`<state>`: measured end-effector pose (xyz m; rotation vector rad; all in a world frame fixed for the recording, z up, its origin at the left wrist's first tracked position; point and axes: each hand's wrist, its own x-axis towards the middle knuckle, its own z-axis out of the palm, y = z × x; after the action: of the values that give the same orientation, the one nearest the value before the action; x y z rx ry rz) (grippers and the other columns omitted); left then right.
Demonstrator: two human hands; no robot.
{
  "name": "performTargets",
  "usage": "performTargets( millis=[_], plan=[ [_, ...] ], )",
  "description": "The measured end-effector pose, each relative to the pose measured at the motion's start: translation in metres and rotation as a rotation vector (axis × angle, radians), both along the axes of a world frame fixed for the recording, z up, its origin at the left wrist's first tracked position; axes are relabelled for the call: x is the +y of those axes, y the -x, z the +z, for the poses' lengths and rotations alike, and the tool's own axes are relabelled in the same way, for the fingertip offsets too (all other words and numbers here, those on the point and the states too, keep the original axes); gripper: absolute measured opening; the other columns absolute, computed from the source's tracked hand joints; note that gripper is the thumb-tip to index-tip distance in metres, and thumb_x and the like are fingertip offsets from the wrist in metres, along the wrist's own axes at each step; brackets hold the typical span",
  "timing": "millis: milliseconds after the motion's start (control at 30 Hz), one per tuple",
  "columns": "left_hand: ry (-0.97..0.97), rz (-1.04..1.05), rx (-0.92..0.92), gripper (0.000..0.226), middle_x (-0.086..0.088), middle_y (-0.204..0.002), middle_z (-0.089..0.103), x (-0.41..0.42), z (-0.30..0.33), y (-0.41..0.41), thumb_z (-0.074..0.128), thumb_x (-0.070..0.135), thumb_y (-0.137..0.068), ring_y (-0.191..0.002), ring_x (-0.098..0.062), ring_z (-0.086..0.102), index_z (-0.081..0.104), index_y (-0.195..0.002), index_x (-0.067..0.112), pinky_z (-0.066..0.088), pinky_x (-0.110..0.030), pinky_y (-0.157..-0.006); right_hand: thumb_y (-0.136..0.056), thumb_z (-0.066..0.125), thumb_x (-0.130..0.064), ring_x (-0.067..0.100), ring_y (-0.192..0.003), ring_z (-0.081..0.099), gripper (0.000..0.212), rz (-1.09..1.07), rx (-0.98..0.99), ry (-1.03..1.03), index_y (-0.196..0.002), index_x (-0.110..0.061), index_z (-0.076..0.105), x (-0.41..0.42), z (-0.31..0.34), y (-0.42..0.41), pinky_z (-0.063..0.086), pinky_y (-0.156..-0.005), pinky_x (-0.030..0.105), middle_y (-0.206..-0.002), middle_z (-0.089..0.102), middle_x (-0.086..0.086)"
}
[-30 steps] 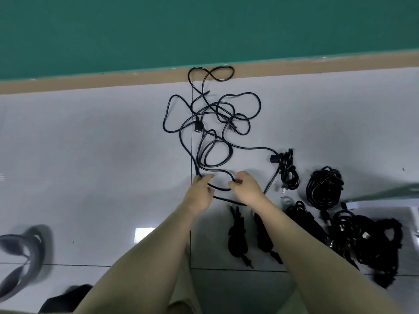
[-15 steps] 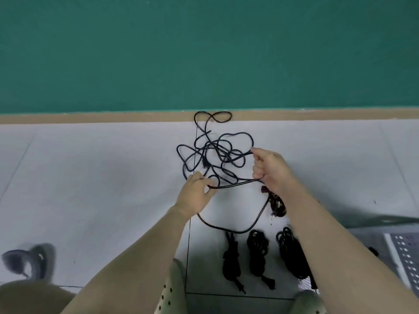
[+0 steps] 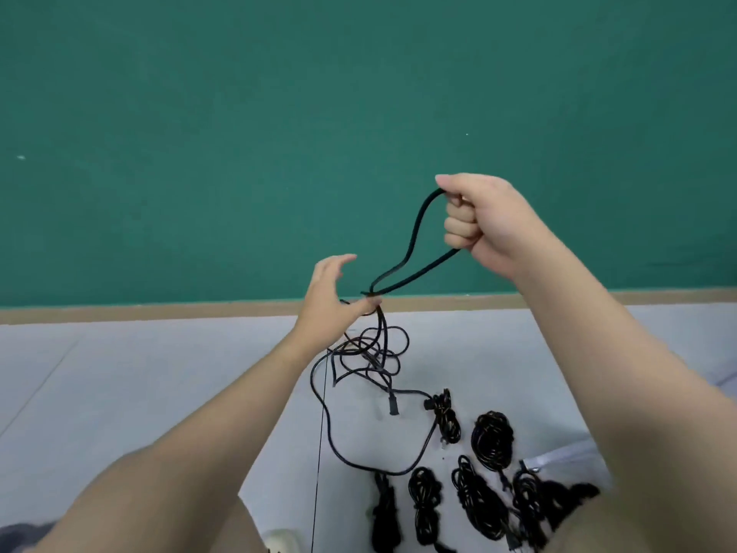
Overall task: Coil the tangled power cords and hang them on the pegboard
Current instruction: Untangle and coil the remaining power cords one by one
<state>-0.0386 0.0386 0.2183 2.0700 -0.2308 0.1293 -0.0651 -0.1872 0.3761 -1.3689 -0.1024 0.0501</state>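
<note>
A tangled black power cord point(image 3: 369, 353) hangs from my hands down to the white tiled floor. My right hand point(image 3: 484, 219) is raised in front of the green wall and grips a loop of the cord point(image 3: 414, 237) in its fist. My left hand point(image 3: 333, 299) is lower and to the left; its thumb and forefinger pinch the cord where the loop's two strands cross, while the other fingers spread open. The cord's loose tail curves over the floor point(image 3: 347, 457). No pegboard is in view.
Several coiled black cords point(image 3: 492, 435) lie in a row on the floor at the lower right, between my arms. A brown skirting strip point(image 3: 159, 311) runs along the foot of the green wall point(image 3: 239, 133). A tile seam runs down the floor.
Both hands have lifted the cord off the floor. My right hand rose high and pulled out a loop; my left hand followed upward, and the tangle now dangles beneath it.
</note>
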Motion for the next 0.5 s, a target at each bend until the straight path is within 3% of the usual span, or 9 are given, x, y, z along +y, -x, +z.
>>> performTargets(
  millis=[67, 133, 167, 233, 267, 333, 400, 500],
  plan=[
    [0.078, -0.127, 0.088, 0.086, 0.014, -0.152, 0.041, -0.012, 0.026, 0.013, 0.084, 0.042, -0.083, -0.137, -0.005, 0.042, 0.036, -0.154, 0.037, 0.038, -0.013, -0.1, -0.104, 0.053, -0.015, 0.014, -0.046, 0.008, 0.043, 0.022, -0.047, -0.025, -0.067, -0.02, 0.032, 0.008, 0.026, 0.015, 0.01, -0.05, 0.028, -0.05, 0.014, -0.007],
    [0.081, -0.272, 0.16, 0.077, 0.016, -0.151, 0.047, -0.023, 0.04, 0.026, 0.082, 0.041, -0.086, -0.136, 0.0, 0.045, 0.041, -0.152, 0.037, 0.037, -0.02, -0.109, -0.104, 0.053, -0.015, 0.013, -0.045, 0.009, 0.043, 0.028, -0.08, -0.032, -0.066, -0.021, 0.033, 0.015, 0.044, 0.027, 0.01, -0.05, 0.028, -0.05, 0.015, -0.007],
    [0.071, -0.318, 0.187, 0.062, 0.014, -0.145, 0.056, -0.029, 0.044, 0.032, 0.079, 0.038, -0.09, -0.129, 0.003, 0.052, 0.051, -0.144, 0.034, 0.041, -0.024, -0.108, -0.104, 0.053, -0.015, 0.013, -0.044, 0.009, 0.043, 0.033, -0.094, -0.025, -0.066, -0.021, 0.033, 0.018, 0.051, 0.033, 0.011, -0.049, 0.028, -0.05, 0.015, -0.007],
    [0.046, -0.313, 0.188, 0.013, 0.009, -0.114, 0.074, -0.036, 0.05, 0.045, 0.067, 0.03, -0.1, -0.101, 0.007, 0.064, 0.068, -0.112, 0.025, 0.048, -0.024, -0.091, -0.104, 0.053, -0.015, 0.012, -0.044, 0.011, 0.042, 0.024, -0.125, -0.011, -0.067, -0.021, 0.033, 0.023, 0.06, 0.04, 0.014, -0.047, 0.026, -0.05, 0.015, -0.007],
    [0.034, -0.283, 0.16, 0.013, 0.006, -0.095, 0.075, -0.038, 0.054, 0.051, 0.058, 0.026, -0.104, -0.088, 0.003, 0.065, 0.067, -0.096, 0.021, 0.047, -0.024, -0.085, -0.105, 0.053, -0.017, 0.013, -0.045, 0.012, 0.042, 0.004, -0.142, -0.015, -0.068, -0.021, 0.034, 0.025, 0.062, 0.042, 0.015, -0.048, 0.026, -0.05, 0.016, -0.007],
    [0.06, -0.242, 0.119, 0.031, 0.002, -0.071, 0.057, -0.038, 0.063, 0.06, 0.045, 0.024, -0.109, -0.069, -0.01, 0.058, 0.05, -0.079, 0.018, 0.045, -0.023, -0.074, -0.107, 0.053, -0.027, 0.014, -0.049, 0.022, 0.037, -0.04, -0.158, -0.076, -0.073, -0.019, 0.041, 0.023, 0.067, 0.045, 0.021, -0.053, 0.026, -0.054, 0.025, -0.006],
    [0.175, -0.226, 0.127, 0.035, 0.004, -0.066, 0.037, -0.037, 0.078, 0.065, 0.04, 0.025, -0.111, -0.058, -0.013, 0.038, 0.037, -0.077, 0.02, 0.041, -0.018, -0.06, -0.103, 0.055, -0.048, 0.014, -0.059, 0.045, 0.035, -0.108, -0.145, -0.09, -0.087, -0.016, 0.056, 0.018, 0.065, 0.046, 0.034, -0.061, 0.027, -0.066, 0.047, -0.003],
    [0.462, -0.169, 0.177, 0.038, 0.01, -0.06, 0.026, -0.039, 0.107, 0.065, 0.039, 0.027, -0.112, -0.051, -0.01, 0.024, 0.031, -0.075, 0.024, 0.032, -0.023, -0.053, -0.073, 0.061, -0.077, 0.011, -0.094, 0.062, 0.077, -0.188, -0.128, 0.201, -0.122, -0.017, 0.059, 0.014, 0.028, 0.051, 0.046, -0.084, 0.031, -0.109, 0.066, -0.001]
  ],
)
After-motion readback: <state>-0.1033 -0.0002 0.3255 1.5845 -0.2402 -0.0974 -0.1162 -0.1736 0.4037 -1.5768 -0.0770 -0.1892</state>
